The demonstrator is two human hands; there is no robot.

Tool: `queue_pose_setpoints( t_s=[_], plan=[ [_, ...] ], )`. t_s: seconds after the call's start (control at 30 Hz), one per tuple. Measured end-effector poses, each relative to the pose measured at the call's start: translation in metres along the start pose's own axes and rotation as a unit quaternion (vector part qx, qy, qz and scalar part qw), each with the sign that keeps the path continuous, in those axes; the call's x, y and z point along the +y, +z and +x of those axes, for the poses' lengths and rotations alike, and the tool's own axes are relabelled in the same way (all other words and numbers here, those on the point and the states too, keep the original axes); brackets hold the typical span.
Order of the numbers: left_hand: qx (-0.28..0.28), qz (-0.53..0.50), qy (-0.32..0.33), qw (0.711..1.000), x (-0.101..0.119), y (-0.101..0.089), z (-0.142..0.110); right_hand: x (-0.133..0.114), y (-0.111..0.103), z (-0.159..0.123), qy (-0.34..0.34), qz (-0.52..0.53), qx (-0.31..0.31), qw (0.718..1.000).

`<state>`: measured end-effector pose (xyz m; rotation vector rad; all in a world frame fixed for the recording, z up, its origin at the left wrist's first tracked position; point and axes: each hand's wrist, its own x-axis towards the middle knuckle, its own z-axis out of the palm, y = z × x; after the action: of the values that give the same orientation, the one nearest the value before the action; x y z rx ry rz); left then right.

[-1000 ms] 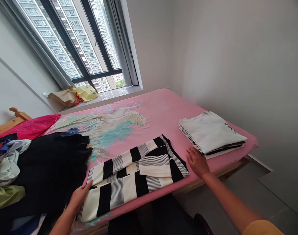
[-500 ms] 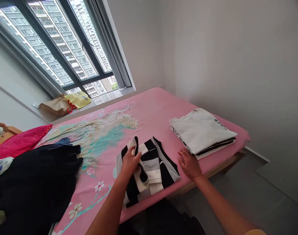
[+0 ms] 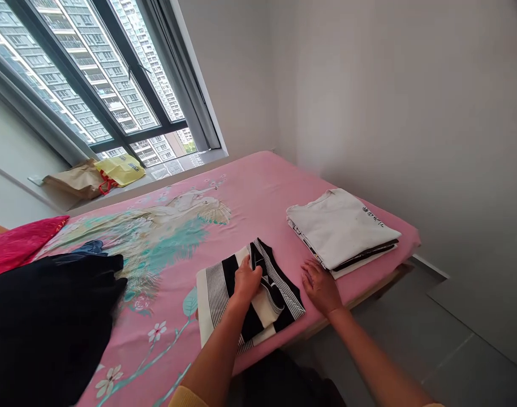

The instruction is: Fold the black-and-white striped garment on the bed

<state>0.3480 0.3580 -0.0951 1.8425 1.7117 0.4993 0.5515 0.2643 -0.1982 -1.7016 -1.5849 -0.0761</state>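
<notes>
A black and cream striped knit garment (image 3: 218, 291) lies partly folded near the front edge of the bed. My left hand (image 3: 246, 280) is closed on a folded-over layer of it, pressing that layer across the middle. To the right, my right hand (image 3: 321, 287) lies palm down on the pink sheet, fingers loosely stretched, holding nothing. It rests between the knit garment and a stack of folded tops, close against the stack's near corner. On top of that stack is a white top (image 3: 341, 226) with small dark lettering; darker and pale layers show beneath it.
Black clothing (image 3: 50, 316) is heaped at the left, with blue denim (image 3: 89, 247) behind it. A red cushion (image 3: 25, 240) lies farther left. Paper and yellow bags (image 3: 121, 169) sit on the windowsill. The pink bed (image 3: 258, 186) meets the wall at the right.
My left hand has moved right, carrying the folded layer over the garment's middle, and the striped left part now lies flatter. My right hand stays beside the stack. The view has shifted slightly.
</notes>
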Motion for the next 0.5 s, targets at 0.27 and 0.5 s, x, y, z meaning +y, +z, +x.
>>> queue_pose_setpoints(
  t_s=[0.27, 0.5],
  plan=[
    [-0.042, -0.041, 0.004, 0.998, -0.001, 0.025, 0.008, -0.001, -0.001, 0.001, -0.016, 0.002, 0.009, 1.000],
    [-0.002, 0.038, 0.168, 0.985, -0.020, 0.013, -0.003, -0.001, -0.001, 0.000, -0.012, 0.005, 0.014, 1.000]
  ],
)
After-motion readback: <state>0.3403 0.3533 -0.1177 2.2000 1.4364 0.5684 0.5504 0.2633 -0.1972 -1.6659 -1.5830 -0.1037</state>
